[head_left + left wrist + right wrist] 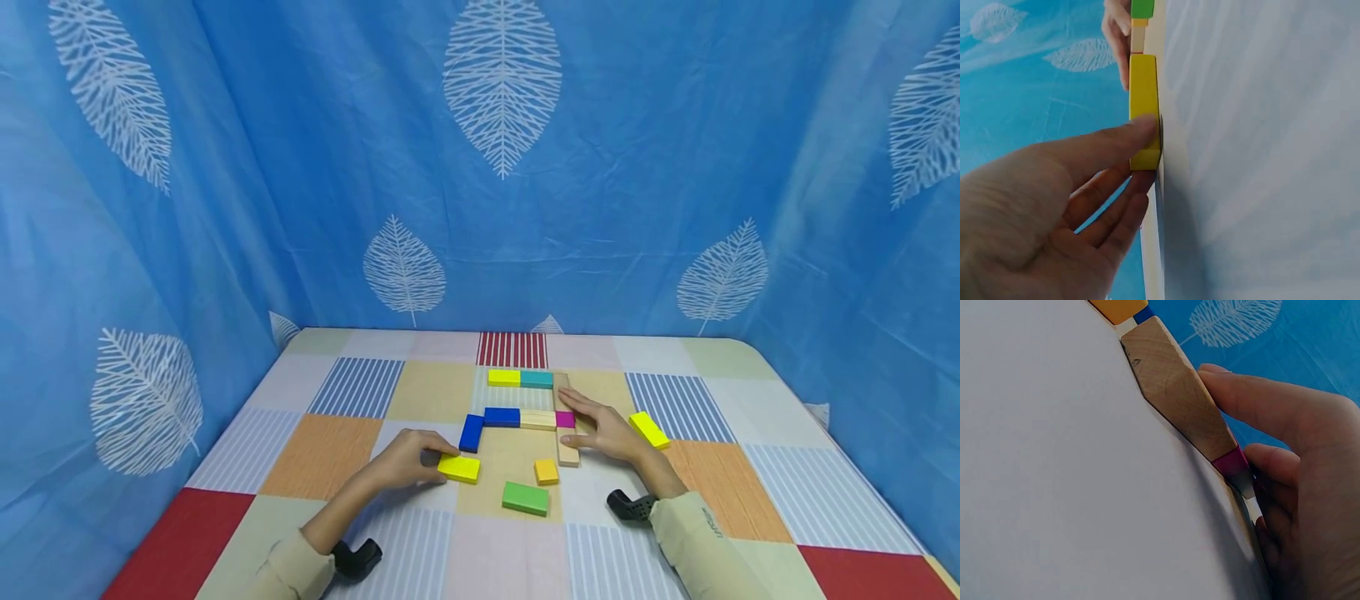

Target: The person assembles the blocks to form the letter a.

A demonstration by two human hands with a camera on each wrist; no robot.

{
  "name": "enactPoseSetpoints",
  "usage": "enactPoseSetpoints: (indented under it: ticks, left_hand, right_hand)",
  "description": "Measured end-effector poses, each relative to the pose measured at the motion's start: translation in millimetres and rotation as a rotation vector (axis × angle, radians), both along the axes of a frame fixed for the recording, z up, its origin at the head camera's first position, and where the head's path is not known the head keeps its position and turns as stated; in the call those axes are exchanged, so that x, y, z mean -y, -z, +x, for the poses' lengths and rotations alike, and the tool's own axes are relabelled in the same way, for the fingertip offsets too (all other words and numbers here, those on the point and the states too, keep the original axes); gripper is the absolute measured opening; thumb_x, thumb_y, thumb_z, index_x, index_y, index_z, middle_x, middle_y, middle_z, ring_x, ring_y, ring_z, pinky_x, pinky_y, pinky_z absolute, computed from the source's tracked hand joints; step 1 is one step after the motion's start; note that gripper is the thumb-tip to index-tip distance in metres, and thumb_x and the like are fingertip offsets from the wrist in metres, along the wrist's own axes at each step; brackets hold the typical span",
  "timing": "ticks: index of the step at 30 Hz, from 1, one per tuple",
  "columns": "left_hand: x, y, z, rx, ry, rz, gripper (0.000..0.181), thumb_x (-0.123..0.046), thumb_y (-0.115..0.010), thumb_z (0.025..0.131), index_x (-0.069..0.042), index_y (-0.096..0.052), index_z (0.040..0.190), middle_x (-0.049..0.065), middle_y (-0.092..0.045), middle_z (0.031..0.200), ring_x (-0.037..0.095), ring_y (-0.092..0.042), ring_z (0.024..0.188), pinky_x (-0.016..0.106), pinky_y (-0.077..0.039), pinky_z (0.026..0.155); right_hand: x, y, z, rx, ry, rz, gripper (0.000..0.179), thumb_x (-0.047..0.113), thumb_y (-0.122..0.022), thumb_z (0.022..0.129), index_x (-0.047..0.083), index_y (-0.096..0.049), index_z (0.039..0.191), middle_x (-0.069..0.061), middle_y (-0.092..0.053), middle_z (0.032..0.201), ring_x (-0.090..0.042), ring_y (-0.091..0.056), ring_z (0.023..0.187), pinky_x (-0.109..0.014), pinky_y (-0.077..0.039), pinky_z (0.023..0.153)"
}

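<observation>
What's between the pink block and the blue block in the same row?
A pale wooden block lies between the pink block and the blue block. The head view shows it.

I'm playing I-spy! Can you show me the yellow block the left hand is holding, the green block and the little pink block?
Yellow block (1143, 87): left wrist view, on its long side.
Green block (526, 497): head view, on its top face.
Pink block (565, 420): head view, on its top face.
</observation>
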State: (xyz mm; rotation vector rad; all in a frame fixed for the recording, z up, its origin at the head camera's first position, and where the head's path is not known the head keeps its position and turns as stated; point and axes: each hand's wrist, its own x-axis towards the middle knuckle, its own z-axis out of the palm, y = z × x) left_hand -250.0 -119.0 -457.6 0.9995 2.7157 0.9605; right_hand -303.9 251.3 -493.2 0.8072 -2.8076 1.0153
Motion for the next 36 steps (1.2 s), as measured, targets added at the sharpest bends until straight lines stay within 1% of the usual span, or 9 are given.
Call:
enactPoseSetpoints:
  ticks: [3,8,12,15,18,25,30,36]
  left_hand:
    - [-7.0,0.2,0.6,0.002,0.027,-0.009,0.034,-0.009,-0.078,0.073,-0.009,-0.071,0.106,-0.002,-0.067,0.102,0.011,-0.059,0.096,0.029,-0.049,0.086]
    - [-22.4,2.1,0.5,0.001,0.078,-0.032,0.035,-0.012,-0.078,0.073,-0.012,-0.071,0.107,-0.006,-0.066,0.104,0.009,-0.058,0.099,0.029,-0.047,0.089]
    - [-32.0,3.6,0.7,-0.007,0.090,-0.034,0.034,-0.014,-0.078,0.074,-0.013,-0.070,0.107,-0.007,-0.065,0.104,0.007,-0.057,0.097,0.027,-0.047,0.089]
    - [-34.9,4.2,1.4,-0.023,0.086,-0.038,0.034,-0.015,-0.077,0.075,-0.012,-0.070,0.107,-0.007,-0.066,0.104,0.007,-0.058,0.096,0.027,-0.047,0.088]
    - [-34.8,4.6,2.2,-0.044,0.068,-0.043,0.034,-0.015,-0.078,0.074,-0.011,-0.070,0.107,-0.006,-0.066,0.103,0.007,-0.058,0.096,0.027,-0.047,0.087]
    - [-33.9,5.3,1.7,-0.092,0.026,-0.052,0.035,-0.018,-0.078,0.074,-0.013,-0.070,0.108,-0.005,-0.065,0.101,0.008,-0.058,0.091,0.027,-0.048,0.084]
    - [-34.3,5.5,3.1,-0.106,0.006,-0.063,0.035,-0.021,-0.079,0.073,-0.013,-0.071,0.107,-0.006,-0.065,0.100,0.008,-0.058,0.091,0.029,-0.048,0.085]
    - [-35.7,4.9,5.5,-0.132,-0.001,-0.074,0.035,-0.023,-0.079,0.073,-0.011,-0.071,0.105,-0.006,-0.065,0.097,0.007,-0.057,0.086,0.024,-0.049,0.081]
  right_hand:
    - [0,-0.2,1.2,0.000,-0.001,0.000,0.078,0.048,-0.067,0.077,0.014,-0.038,0.142,-0.007,-0.028,0.148,-0.034,-0.025,0.134,-0.061,-0.022,0.101]
    - [0,0.7,1.2,-0.002,-0.002,-0.005,0.078,0.048,-0.067,0.078,0.014,-0.038,0.142,-0.007,-0.028,0.148,-0.034,-0.025,0.134,-0.061,-0.022,0.101]
    - [0,1.8,0.5,-0.002,-0.007,-0.014,0.078,0.047,-0.067,0.078,0.013,-0.039,0.142,-0.008,-0.029,0.148,-0.033,-0.025,0.134,-0.062,-0.022,0.101]
    - [0,2.5,-0.2,-0.008,-0.015,-0.010,0.078,0.047,-0.067,0.078,0.013,-0.038,0.142,-0.008,-0.029,0.148,-0.033,-0.025,0.134,-0.061,-0.023,0.101]
    - [0,2.3,-0.7,-0.012,-0.022,-0.007,0.078,0.047,-0.067,0.078,0.013,-0.038,0.142,-0.008,-0.028,0.148,-0.033,-0.025,0.134,-0.061,-0.023,0.101]
    - [0,0.5,-0.6,0.014,-0.001,-0.003,0.079,0.050,-0.067,0.077,0.016,-0.037,0.143,-0.006,-0.027,0.149,-0.033,-0.024,0.135,-0.062,-0.021,0.102]
    - [0,0.3,0.2,0.019,0.004,0.002,0.080,0.051,-0.067,0.077,0.017,-0.037,0.143,-0.005,-0.027,0.149,-0.032,-0.024,0.135,-0.061,-0.021,0.102]
    - [-1,1.2,0.3,0.013,0.008,0.007,0.080,0.051,-0.066,0.077,0.017,-0.037,0.143,-0.005,-0.027,0.149,-0.033,-0.024,0.134,-0.062,-0.021,0.101]
